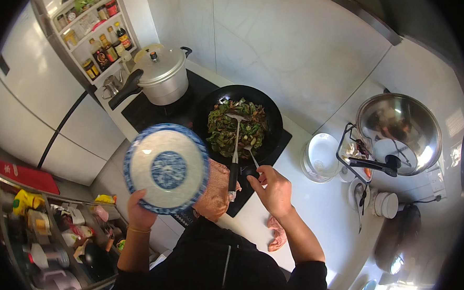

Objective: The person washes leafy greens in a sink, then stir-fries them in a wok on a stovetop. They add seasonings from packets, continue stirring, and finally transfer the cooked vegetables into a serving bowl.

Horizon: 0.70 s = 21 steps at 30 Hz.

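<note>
My left hand (140, 211) grips the rim of a blue-and-white patterned plate (166, 168), held tilted beside the wok over the cooktop's front left. A black wok (271, 107) on the cooktop holds cooked leafy greens (228, 133). My right hand (273, 190) pinches the handle of a small metal spoon (253, 157), whose tip is among the greens at the wok's near right side. A metal spatula with a black handle (234, 172) rests in the wok, its blade on the greens and its handle pointing toward me. A pinkish cloth (213, 191) lies partly behind the plate.
A pressure cooker (162, 76) stands left of the wok, its long handle jutting forward. Stacked white bowls (322, 155), a large steel lid (398, 130) and a ladle (358, 203) are at right. Another pink cloth (277, 236) lies on the counter. An open drawer (50, 230) is at lower left.
</note>
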Available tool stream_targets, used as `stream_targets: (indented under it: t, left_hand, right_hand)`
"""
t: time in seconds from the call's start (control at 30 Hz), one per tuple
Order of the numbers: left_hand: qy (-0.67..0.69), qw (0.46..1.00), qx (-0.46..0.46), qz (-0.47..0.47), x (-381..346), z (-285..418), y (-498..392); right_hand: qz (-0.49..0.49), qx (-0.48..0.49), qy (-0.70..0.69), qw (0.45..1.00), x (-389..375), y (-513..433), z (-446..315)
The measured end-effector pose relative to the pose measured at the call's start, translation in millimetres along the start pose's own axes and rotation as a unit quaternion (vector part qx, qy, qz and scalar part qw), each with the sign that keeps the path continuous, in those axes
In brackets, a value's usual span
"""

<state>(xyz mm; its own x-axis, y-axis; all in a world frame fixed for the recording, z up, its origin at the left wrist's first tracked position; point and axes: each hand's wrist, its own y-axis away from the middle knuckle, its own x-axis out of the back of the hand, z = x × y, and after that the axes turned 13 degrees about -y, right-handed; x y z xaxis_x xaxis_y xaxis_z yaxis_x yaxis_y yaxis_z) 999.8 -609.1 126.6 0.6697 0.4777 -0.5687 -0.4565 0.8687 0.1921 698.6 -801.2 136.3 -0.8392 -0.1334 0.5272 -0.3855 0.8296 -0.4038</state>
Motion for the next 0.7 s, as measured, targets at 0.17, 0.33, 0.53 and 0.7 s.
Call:
stream_targets:
  t: [0.17,0.33,0.53,0.7]
  left_hand:
    - [0.047,0.992,-0.012,0.119,66,47,-36]
    - [0.046,0.997,0.006,0.064,86,67,-81]
    - [0.043,0.998,0.051,-0.015,88,69,-123]
    - [0.047,0.992,0.120,-0.008,98,66,-139]
  right_hand:
    - [-0.046,-0.130,0.274,0.952,-22,-36,32]
    - [-0.182,-0.186,0.323,0.910,-50,-36,55]
    - [-0.136,-0.097,0.511,0.843,-50,-76,56]
    - [-0.114,-0.137,0.503,0.846,-46,-123,83]
